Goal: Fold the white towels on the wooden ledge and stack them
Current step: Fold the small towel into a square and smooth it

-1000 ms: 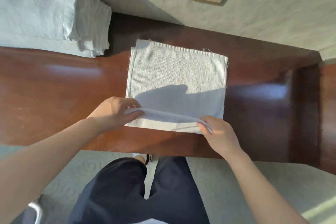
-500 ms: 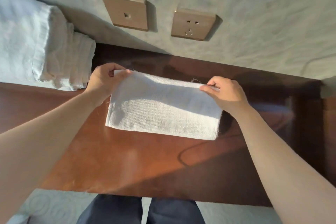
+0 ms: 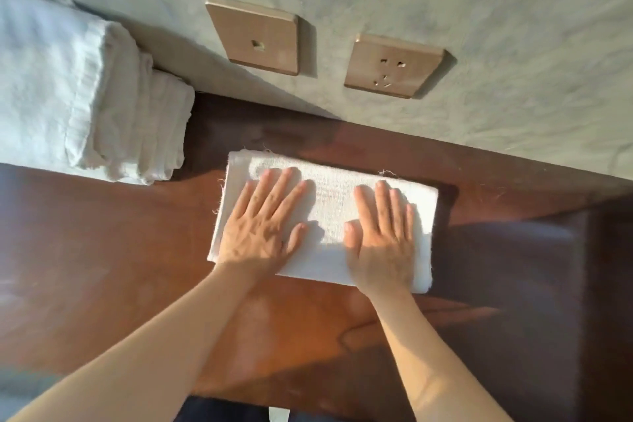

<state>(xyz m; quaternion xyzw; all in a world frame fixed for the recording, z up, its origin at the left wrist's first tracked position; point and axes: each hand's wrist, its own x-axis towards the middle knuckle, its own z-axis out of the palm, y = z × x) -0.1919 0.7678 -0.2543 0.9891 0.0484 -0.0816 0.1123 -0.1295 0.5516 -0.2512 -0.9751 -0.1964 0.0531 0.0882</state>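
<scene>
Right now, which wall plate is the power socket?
The right-hand wall plate: it shows several plug holes. The left-hand plate has only one small square opening.

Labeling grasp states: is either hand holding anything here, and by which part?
Nothing is held. Left hand and right hand lie flat, fingers straight, pressing the top of the folded white towel; no grip.

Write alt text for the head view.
Both hands, left hand and right hand, press flat on a folded white towel on a wooden ledge. A stack of white towels lies to the left.
</scene>
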